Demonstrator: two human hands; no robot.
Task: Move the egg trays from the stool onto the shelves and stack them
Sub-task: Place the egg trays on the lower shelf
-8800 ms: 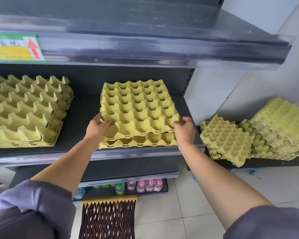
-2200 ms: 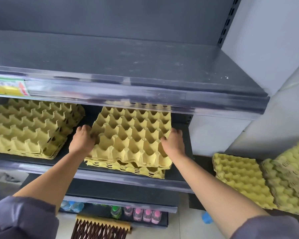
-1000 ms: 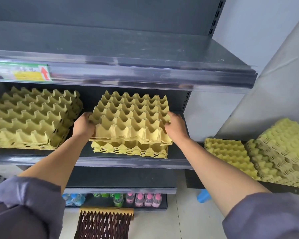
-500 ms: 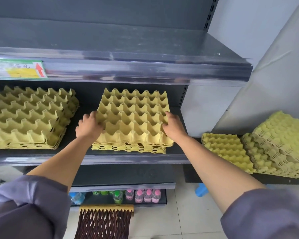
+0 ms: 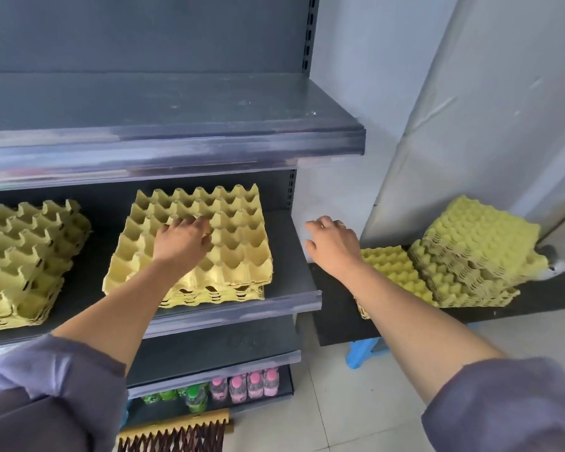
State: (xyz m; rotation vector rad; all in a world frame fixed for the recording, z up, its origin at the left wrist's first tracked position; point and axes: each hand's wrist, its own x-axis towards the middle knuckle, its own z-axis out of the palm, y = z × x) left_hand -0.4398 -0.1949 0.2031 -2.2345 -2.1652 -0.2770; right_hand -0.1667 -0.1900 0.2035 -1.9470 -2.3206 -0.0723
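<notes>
Head view, nearest first: at 6 o'clock, low down, small bottles stand on the bottom shelf, clear of the work. Above them the left hand lies palm-down on the shelf stack, at about 9 o'clock from centre, with its fingers loosely bent and gripping nothing. The right hand hangs free just past the end of the shelf, at 3 o'clock from the stack, with its fingers relaxed and empty. The two hands are well apart.

Farther out at 3 o'clock, egg trays lie on a dark board set over the blue stool. There is a flat pile in front and a leaning pile beyond, touching it.

The step in hand looks to be fetching the next tray. It would be best to take it from the flat pile, which is closest and lies level.
- Grip opposite edges with both hands.
- Lift straight up so the cups unnest.
- Carry the tray level.
- Lower it square over the shelf stack until the cones seat.

Whether the leaning pile rests against the wall is hard to tell, so avoid nudging it.
</notes>
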